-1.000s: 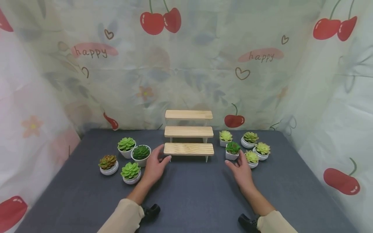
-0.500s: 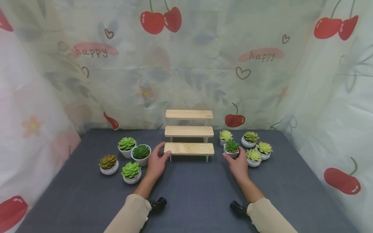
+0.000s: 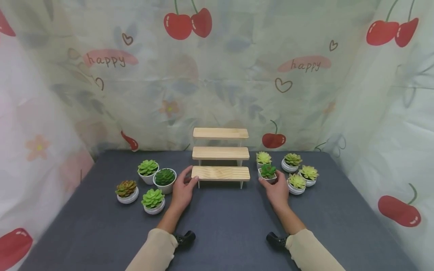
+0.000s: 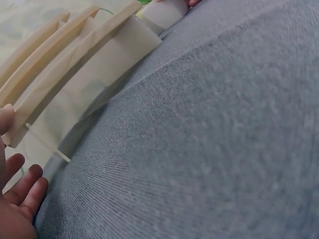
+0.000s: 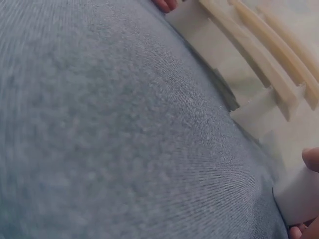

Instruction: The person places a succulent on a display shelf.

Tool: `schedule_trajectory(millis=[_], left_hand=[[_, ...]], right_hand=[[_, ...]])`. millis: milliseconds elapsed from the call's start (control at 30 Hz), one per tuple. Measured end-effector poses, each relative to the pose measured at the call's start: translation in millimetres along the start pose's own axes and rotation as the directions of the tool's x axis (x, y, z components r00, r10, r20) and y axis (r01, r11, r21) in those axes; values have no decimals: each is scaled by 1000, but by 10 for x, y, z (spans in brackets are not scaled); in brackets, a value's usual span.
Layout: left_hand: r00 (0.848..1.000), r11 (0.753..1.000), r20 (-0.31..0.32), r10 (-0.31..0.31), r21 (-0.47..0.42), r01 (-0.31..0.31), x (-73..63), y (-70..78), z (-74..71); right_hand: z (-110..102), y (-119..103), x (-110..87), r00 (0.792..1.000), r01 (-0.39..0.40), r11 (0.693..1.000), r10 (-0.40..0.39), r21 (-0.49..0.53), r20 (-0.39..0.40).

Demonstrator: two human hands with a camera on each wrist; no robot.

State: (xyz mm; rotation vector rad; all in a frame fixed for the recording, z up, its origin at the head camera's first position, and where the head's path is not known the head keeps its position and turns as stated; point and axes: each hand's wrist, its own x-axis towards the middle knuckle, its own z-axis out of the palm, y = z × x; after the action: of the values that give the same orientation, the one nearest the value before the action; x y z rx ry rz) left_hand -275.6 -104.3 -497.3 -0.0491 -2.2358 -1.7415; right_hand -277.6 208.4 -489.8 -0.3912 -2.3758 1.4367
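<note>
My right hand [image 3: 278, 191] holds a dark green potted succulent [image 3: 268, 171] in a square white pot, thumb at the front and fingers on its right side. In the right wrist view the white pot [image 5: 299, 199] stands at the lower right, low over the cloth. My left hand [image 3: 182, 192] is at the left end of a three-tier wooden shelf [image 3: 221, 173]. Its thumb [image 4: 6, 118] touches the lowest board in the left wrist view, and the other fingers extend loosely below.
Left of the shelf stand several succulents, including a dark green one [image 3: 164, 177] beside my left hand. To the right are more: a pale one [image 3: 263, 158] behind the held pot and a yellow-green one [image 3: 297, 181] beside my right hand. A cherry-print curtain [image 3: 217, 94] hangs behind.
My right hand has closed round the dark green succulent's pot and shifted it slightly left, nudging the neighbouring pots rightward. My left hand has come up against the shelf's left end.
</note>
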Motion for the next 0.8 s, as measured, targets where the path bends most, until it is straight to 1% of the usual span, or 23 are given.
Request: schedule_trajectory(millis=[67,200,400,667,800], left_hand=[[1000,1000,-7,-5,-16,5,3,4,0],[999,997,-23,-41,-60,40,7,21,4],[995,992,-27,-97,-88,94,17,53,9],[988,984,-14,-152,-95,150,33,52,-9],[984,980,-12,-178,-98,176,46,62,-19]], right_hand=[[4,2,-7,1000,-14,1000,14,19,-11],[9,9,-20,999,-27,999,28,38,-32],[11,-12,-42,999,-3,998,7,65,-50],[-22,-133,-99,999,-15,991,19,129,-30],[-53,-250,-121,999,6,984,0,179,-32]])
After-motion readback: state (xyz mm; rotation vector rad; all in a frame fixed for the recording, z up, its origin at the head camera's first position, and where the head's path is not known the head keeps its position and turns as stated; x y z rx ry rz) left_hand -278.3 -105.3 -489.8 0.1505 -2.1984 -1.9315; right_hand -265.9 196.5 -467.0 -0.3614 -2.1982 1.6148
